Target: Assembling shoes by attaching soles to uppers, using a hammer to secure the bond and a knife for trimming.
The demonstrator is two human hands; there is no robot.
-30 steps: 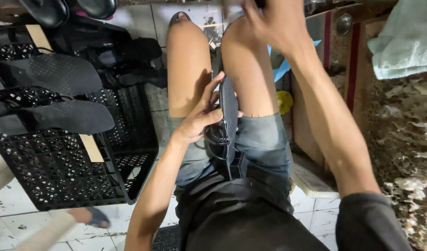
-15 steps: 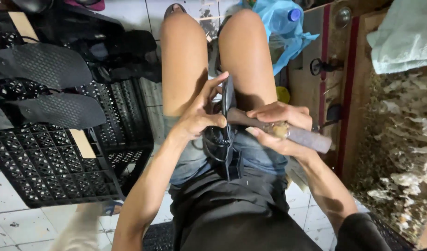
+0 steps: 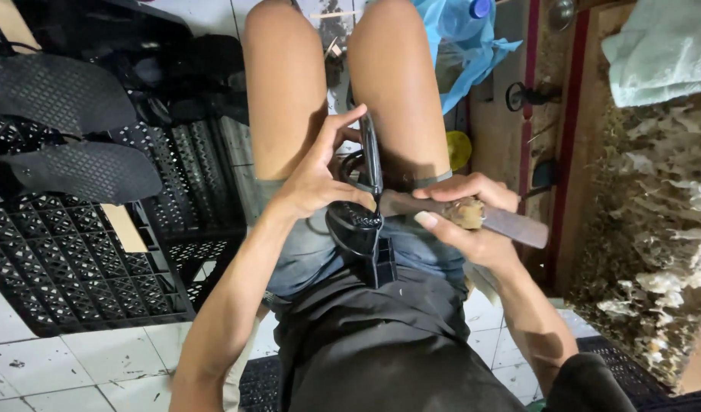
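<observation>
I sit with a black sandal (image 3: 362,217) standing on edge in my lap, between my bare thighs. My left hand (image 3: 320,172) grips the sandal from the left, fingers spread along its sole and strap. My right hand (image 3: 461,214) is closed around a long tool with a wooden handle and a grey end (image 3: 511,226); its tip touches the sandal near the strap.
Black plastic crates (image 3: 83,267) stand at the left with two black flip-flop soles (image 3: 83,172) lying on them. A blue plastic bag with a bottle (image 3: 465,38) lies beyond my right knee. A rough wall and a pale cloth (image 3: 663,46) are at the right.
My right hand came down from beyond my knees and now holds the tool against the sandal. My left hand has kept its grip on the sandal.
</observation>
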